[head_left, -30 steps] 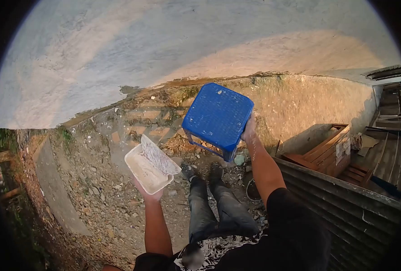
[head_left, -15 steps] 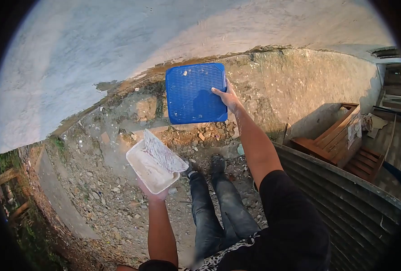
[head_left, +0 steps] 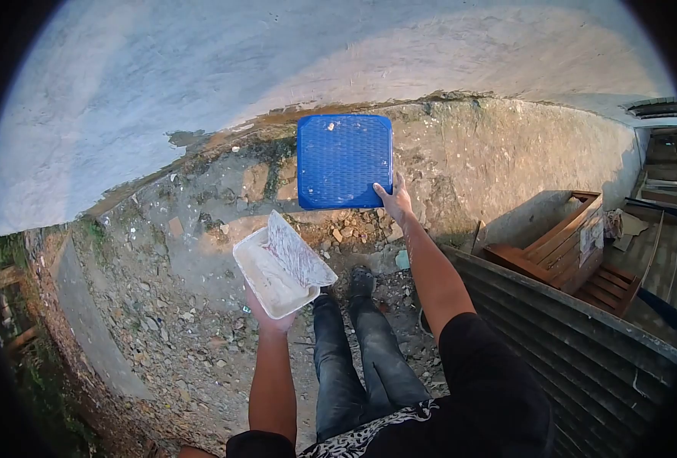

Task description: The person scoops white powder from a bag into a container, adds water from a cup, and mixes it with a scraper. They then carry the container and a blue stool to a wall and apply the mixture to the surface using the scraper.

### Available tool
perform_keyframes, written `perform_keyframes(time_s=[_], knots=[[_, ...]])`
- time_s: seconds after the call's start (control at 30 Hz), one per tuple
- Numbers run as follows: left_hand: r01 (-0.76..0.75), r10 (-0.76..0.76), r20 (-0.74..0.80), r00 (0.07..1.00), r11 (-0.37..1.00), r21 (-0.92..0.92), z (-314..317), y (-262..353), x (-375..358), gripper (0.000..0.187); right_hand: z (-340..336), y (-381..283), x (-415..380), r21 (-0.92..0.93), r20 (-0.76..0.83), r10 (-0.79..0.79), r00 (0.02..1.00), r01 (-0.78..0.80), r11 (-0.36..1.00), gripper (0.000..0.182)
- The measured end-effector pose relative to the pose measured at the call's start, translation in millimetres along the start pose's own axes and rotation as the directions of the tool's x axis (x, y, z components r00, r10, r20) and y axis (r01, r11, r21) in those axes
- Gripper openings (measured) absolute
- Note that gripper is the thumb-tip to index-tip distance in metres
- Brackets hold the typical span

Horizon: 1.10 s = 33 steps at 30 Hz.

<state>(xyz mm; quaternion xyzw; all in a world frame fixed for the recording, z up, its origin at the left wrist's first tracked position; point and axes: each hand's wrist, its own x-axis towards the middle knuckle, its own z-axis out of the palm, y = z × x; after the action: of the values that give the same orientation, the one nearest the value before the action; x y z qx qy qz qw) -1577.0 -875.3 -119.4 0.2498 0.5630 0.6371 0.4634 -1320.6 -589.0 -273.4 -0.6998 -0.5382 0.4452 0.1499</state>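
My left hand (head_left: 268, 313) holds a white plastic tub (head_left: 248, 256) from below and the side, its fingers mostly hidden behind it. Pale, paste-like residue coats the inside of the tub. A flat, white-smeared plate (head_left: 299, 248) leans in it, jutting past the rim on the right. Farther off, a blue plastic stool (head_left: 344, 160) with a square woven-pattern top shows from above, specked with white. My right hand (head_left: 395, 200) grips its near right corner, the thumb on top and the other fingers along the side edge.
A rough plastered wall (head_left: 277, 53) runs along the far side. Rubble and stones (head_left: 178, 328) cover the ground around my feet. To the right lie a corrugated sheet (head_left: 552, 320) and brown wooden furniture (head_left: 559, 244). A pale concrete strip (head_left: 94, 320) is at the left.
The stool appears slightly farther right and turned straighter. My right hand has shifted from its right edge to the near corner. The tub and plate have moved a little right as the view shifted.
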Motion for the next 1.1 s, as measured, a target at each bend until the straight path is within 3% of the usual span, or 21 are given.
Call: perform_keyframes(time_s=[0.03,0.07,0.13,0.2,0.23,0.3,0.33,0.37,0.4,0.47,0.5,0.53,0.57,0.6,0.73,0.8,0.83,0.9,1.0,1.03,1.1], knots=[[-0.011,0.011,-0.006,1.000,1.000,-0.001,-1,-1,0,0.067,2,3,-7,0.016,-0.006,0.062,0.998,-0.062,0.998,0.094],[0.032,-0.036,-0.026,0.999,0.992,-0.121,-2,-1,0,0.062,2,3,-15,0.030,-0.010,0.121,0.993,-0.121,0.992,0.090],[0.055,-0.068,-0.047,0.997,0.967,-0.249,6,13,3,0.059,7,13,-23,0.014,-0.013,0.075,0.997,-0.075,0.997,0.083],[0.251,-0.299,0.068,0.952,0.632,-0.733,28,52,8,0.061,1,5,-41,-0.008,-0.015,0.029,0.999,-0.029,1.000,0.077],[0.234,-0.283,0.061,0.957,0.629,-0.741,35,60,10,0.061,1,-7,-55,-0.003,-0.043,-0.038,0.998,0.038,0.999,0.069],[0.200,-0.054,0.206,0.977,0.560,-0.804,45,79,9,0.061,-17,-51,-92,-0.004,-0.061,-0.126,0.990,0.126,0.992,0.062],[0.179,-0.039,0.189,0.981,0.559,-0.810,52,89,10,0.061,-40,-91,-123,0.157,0.082,-0.168,0.982,0.154,0.976,0.058],[0.193,-0.199,0.101,0.975,0.524,-0.830,61,102,9,0.059,-64,-128,-155,0.316,0.218,-0.225,0.950,0.149,0.937,0.054],[0.197,-0.349,0.018,0.937,0.485,-0.852,71,115,9,0.058,-86,-157,-182,0.314,0.228,-0.246,0.942,0.168,0.934,0.054],[0.168,-0.303,0.010,0.953,0.500,-0.849,89,140,4,0.058,-129,-213,-232,0.476,0.425,-0.347,0.836,0.120,0.871,0.056],[0.161,-0.269,0.019,0.963,0.515,-0.842,97,151,4,0.058,-150,-245,-253,0.478,0.424,-0.375,0.824,0.147,0.866,0.056],[0.166,-0.223,0.049,0.974,0.545,-0.822,102,156,5,0.059,-169,-275,-277,0.221,0.409,-0.424,0.808,0.363,0.905,0.053],[0.143,-0.189,0.045,0.981,0.546,-0.825,112,173,4,0.059,-182,-297,-291,-0.061,0.398,-0.479,0.782,0.544,0.837,0.051],[0.168,-0.132,0.115,0.985,0.527,-0.833,124,189,3,0.060,-192,-312,-300,-0.130,0.388,-0.493,0.779,0.576,0.807,0.044],[0.196,-0.043,0.203,0.978,0.516,-0.834,157,236,-17,0.061,-216,-351,-322,-0.273,0.369,-0.595,0.714,0.695,0.665,0.036],[0.190,-0.002,0.221,0.975,0.524,-0.830,178,263,-21,0.061,-224,-366,-331,-0.287,0.296,-0.797,0.526,0.845,0.451,0.027],[0.185,0.011,0.224,0.975,0.528,-0.829,182,270,-24,0.061,-230,-369,-334,-0.287,0.288,-0.805,0.518,0.849,0.444,0.027],[0.215,0.051,0.271,0.961,0.476,-0.853,191,284,-26,0.061,-251,-391,-348,-0.360,0.333,-0.855,0.397,0.892,0.274,0.020],[0.168,0.148,0.279,0.949,0.508,-0.844,201,308,-31,0.062,-282,-415,-376,-0.431,0.308,-0.887,0.345,0.882,0.193,0.017],[0.167,0.158,0.282,0.946,0.509,-0.844,205,311,-32,0.062,-283,-418,-380,-0.435,0.303,-0.891,0.339,0.881,0.188,0.017],[0.109,0.149,0.215,0.965,0.516,-0.850,212,316,-34,0.061,-281,-423,-388,-0.574,0.296,-0.774,0.560,0.752,0.324,0.023]])
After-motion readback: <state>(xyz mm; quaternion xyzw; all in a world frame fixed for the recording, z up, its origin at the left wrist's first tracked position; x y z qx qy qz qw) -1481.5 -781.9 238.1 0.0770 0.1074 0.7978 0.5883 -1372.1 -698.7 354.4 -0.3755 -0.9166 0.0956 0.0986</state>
